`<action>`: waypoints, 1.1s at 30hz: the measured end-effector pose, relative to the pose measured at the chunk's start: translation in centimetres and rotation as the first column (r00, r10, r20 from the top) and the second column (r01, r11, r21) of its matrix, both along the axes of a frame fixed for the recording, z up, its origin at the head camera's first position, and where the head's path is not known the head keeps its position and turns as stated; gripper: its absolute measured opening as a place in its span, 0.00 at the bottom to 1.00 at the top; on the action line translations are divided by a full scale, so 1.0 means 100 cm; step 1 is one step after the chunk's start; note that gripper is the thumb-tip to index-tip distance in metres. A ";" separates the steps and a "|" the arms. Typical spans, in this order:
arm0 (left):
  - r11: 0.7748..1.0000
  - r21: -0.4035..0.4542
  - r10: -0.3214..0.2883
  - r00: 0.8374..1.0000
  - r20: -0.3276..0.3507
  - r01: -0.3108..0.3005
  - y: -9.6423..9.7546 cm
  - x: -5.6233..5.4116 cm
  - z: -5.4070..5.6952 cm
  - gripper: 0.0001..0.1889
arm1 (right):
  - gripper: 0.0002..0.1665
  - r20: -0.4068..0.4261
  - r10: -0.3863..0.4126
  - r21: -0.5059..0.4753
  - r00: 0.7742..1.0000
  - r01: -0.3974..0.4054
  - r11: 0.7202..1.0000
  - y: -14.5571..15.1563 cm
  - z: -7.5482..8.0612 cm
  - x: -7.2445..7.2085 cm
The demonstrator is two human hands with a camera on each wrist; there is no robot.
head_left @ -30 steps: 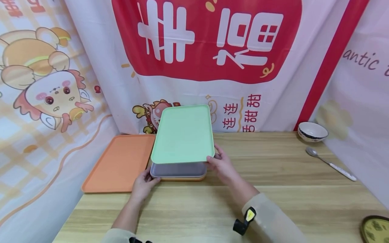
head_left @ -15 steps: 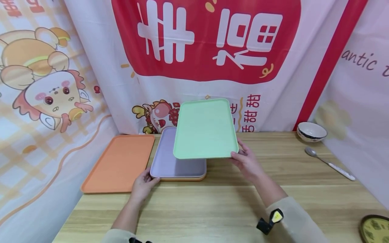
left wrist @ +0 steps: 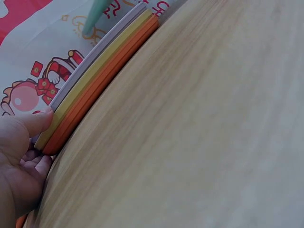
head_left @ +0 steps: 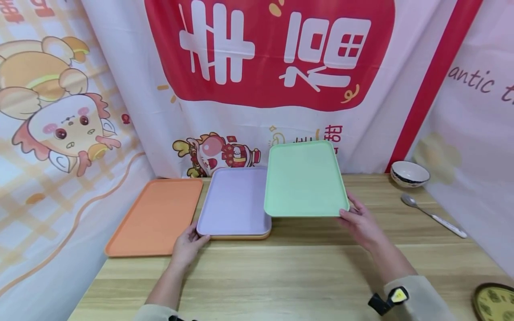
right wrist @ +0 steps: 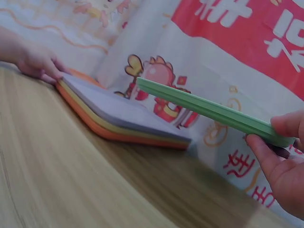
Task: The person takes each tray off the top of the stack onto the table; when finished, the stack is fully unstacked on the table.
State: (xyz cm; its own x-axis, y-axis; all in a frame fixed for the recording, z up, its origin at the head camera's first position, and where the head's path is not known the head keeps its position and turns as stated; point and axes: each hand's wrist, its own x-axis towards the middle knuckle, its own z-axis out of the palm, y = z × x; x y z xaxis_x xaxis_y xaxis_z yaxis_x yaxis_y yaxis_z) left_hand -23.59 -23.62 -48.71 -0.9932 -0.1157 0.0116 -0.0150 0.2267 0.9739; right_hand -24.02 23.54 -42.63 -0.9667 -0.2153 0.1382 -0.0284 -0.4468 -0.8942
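My right hand pinches a light green rectangular tray at its near right corner. In the right wrist view the green tray is raised and slightly tilted, apart from the stack. My left hand grips the near left corner of a tray stack, whose top is a purple tray. Under it the left wrist view shows a yellow tray and orange edges at the bottom. The left thumb lies at the upper edge, with the fingers low against the stack.
An orange tray lies flat left of the stack. At the right are a bowl, a spoon with a white handle, and a dark-rimmed yellowish dish, partly cut off. Printed cloth hangs behind the wooden table.
My right hand has carried the green tray rightward from above the stack, uncovering the purple tray. My left hand has stayed at the stack's corner.
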 end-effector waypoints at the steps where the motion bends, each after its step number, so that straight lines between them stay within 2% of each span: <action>1: 1.000 0.002 0.002 1.000 0.002 -0.002 0.000 0.000 0.000 0.37 | 0.31 -0.001 0.006 -0.002 1.000 -0.006 1.000 0.004 -0.003 0.001; 3: 1.000 0.006 0.003 1.000 0.003 -0.003 0.000 0.000 0.000 0.37 | 0.32 -0.001 0.016 0.005 1.000 -0.016 1.000 0.012 -0.008 0.002; 10: 1.000 -0.008 0.013 1.000 -0.002 -0.013 -0.001 0.000 0.000 0.37 | 0.49 0.035 0.017 0.119 0.999 -0.021 0.993 0.027 -0.024 0.000; 15: 1.000 0.000 0.016 1.000 -0.004 -0.016 -0.001 0.001 -0.001 0.36 | 0.49 0.052 0.022 0.186 0.998 -0.031 0.982 0.029 -0.037 -0.004; 19: 1.000 0.001 0.022 1.000 -0.005 -0.022 0.000 0.000 -0.002 0.36 | 0.46 0.048 0.032 0.201 0.998 -0.041 0.979 0.028 -0.045 -0.006; 29: 1.000 0.003 0.009 1.000 -0.003 -0.009 0.000 0.000 -0.001 0.36 | 0.48 0.105 0.043 0.197 0.994 -0.063 0.978 0.028 -0.055 -0.010; 33: 1.000 -0.001 0.000 1.000 -0.001 0.000 0.000 0.000 -0.001 0.37 | 0.47 0.114 0.036 0.257 0.993 -0.065 0.964 0.029 -0.060 -0.013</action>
State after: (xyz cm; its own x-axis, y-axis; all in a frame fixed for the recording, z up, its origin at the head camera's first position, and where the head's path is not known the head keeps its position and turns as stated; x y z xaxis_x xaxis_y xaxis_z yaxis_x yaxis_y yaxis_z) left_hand -23.62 -23.64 -48.79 -0.9932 -0.1161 0.0123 -0.0146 0.2276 0.9736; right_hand -25.33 26.41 -48.68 -0.9597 -0.2791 -0.0330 0.0910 -0.1975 -0.9761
